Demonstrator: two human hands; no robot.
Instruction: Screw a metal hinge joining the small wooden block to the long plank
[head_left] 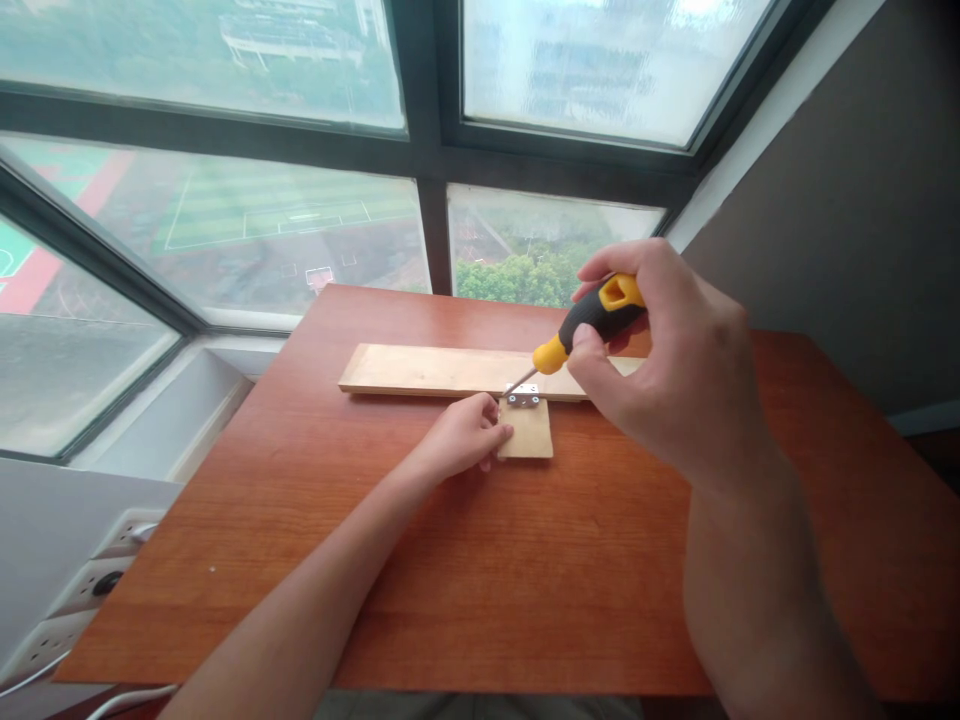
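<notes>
The small board (pixel 529 435) lies flat on the table (pixel 517 590), directly right of the left hand (pixel 466 437) and in front of and to the left of the right hand (pixel 686 370). The left hand is closed narrowly on the small board's left edge, its thumb on the upper face. The right hand is wrapped around the handle of a yellow-and-black screwdriver (pixel 591 318), held tilted, shaft pointing down and left. The tip sits at the left end of a metal hinge (pixel 523 398); contact with a screw cannot be confirmed. The hinge spans the small board's far edge and the long board (pixel 427 370) beyond, which is partly hidden by the right hand.
</notes>
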